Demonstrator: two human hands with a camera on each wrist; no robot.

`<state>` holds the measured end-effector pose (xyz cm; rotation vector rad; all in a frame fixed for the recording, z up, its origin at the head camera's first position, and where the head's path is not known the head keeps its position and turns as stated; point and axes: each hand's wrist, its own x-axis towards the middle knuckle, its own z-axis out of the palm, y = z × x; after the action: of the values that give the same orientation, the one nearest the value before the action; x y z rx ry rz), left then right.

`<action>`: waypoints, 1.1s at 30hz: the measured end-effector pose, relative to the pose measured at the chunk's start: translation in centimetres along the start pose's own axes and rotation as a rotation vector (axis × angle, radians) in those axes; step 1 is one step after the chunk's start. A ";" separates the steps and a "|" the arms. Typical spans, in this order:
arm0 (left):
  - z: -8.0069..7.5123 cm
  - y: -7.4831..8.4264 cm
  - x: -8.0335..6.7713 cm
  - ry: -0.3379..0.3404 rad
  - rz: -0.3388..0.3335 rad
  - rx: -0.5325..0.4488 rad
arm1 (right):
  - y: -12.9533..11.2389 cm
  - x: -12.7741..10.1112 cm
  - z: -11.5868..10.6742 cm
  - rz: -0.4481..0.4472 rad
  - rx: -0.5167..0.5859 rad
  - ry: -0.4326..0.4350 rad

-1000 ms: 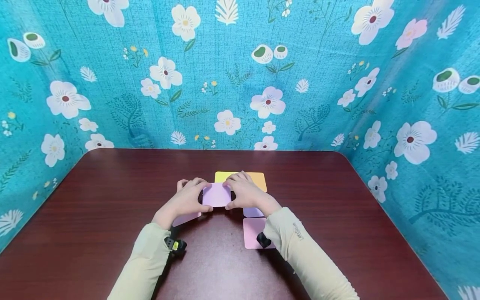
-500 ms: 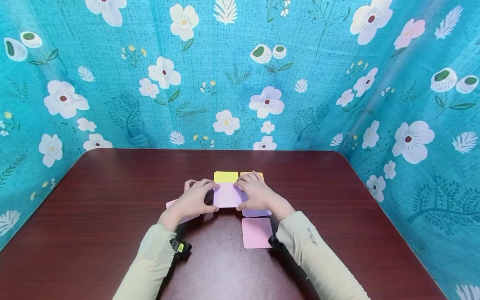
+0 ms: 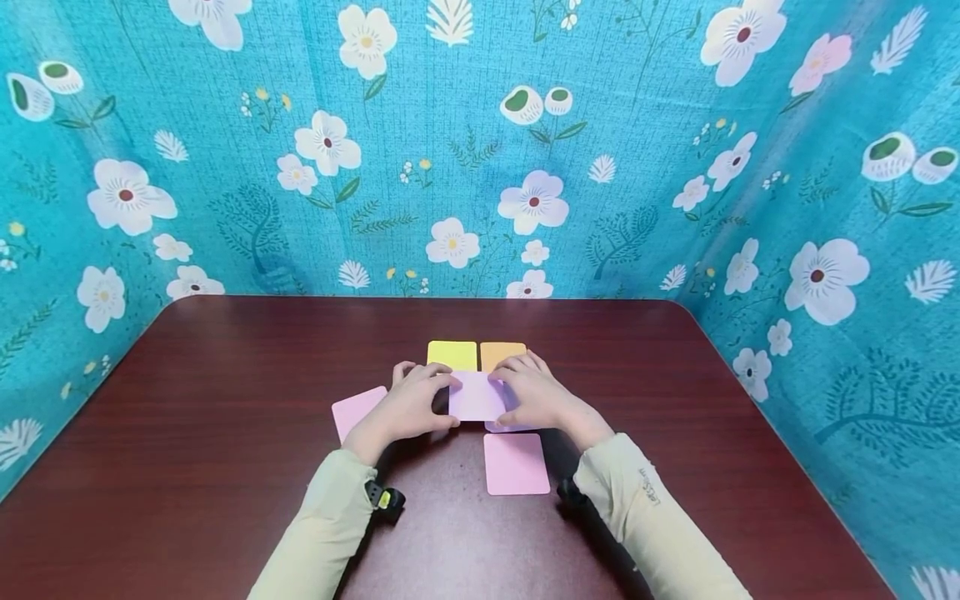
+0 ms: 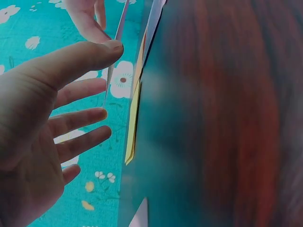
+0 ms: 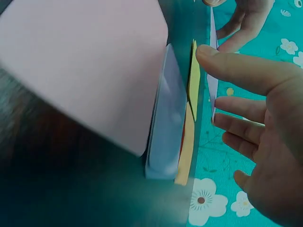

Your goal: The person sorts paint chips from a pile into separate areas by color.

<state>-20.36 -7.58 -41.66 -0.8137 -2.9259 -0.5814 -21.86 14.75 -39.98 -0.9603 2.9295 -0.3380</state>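
Observation:
Both hands hold one lilac square card (image 3: 476,396) by its opposite side edges, raised over the table. My left hand (image 3: 411,404) pinches its left edge between thumb and fingers. On the right edge, my right hand (image 3: 542,398) pinches it the same way. Seen edge-on in the right wrist view, the lilac card (image 5: 213,85) is thin. Behind it lie a yellow card (image 3: 452,354) and an orange card (image 3: 502,354), side by side. A bluish-purple card (image 5: 168,118) lies under the right hand, mostly hidden in the head view.
A pink card (image 3: 516,464) lies in front of the bluish-purple one. Another pink card (image 3: 358,410), turned at an angle, lies left of the left hand and is partly covered by it. The dark red-brown table (image 3: 225,467) ends at a blue floral curtain (image 3: 480,167).
Both hands have carried the lilac card to the right, from near the left pink card to in front of the yellow and orange cards. The left pink card shows more now.

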 end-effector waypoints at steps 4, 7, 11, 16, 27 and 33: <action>0.5 0.3 0.2 0.003 0.009 -0.011 | 0.5 -0.5 0.1 0.006 0.017 -0.007; 0.9 0.6 0.3 0.001 0.013 -0.020 | 0.7 -0.8 0.1 0.006 0.020 -0.015; 1.2 1.0 0.6 -0.012 0.025 -0.034 | 1.2 -1.3 0.0 0.012 0.030 -0.019; 1.5 1.5 0.8 -0.032 0.027 -0.039 | 1.7 -1.8 -0.2 0.023 0.050 -0.026; 2.3 2.7 1.6 -0.095 0.007 -0.035 | 2.8 -2.8 0.0 0.025 0.075 -0.027; 2.8 3.5 2.2 -0.111 -0.001 -0.015 | 3.3 -3.0 0.0 0.037 0.071 -0.047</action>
<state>-20.29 -2.71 -42.74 -0.8735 -3.0253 -0.5765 -21.33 19.10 -40.77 -0.8916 2.8680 -0.4099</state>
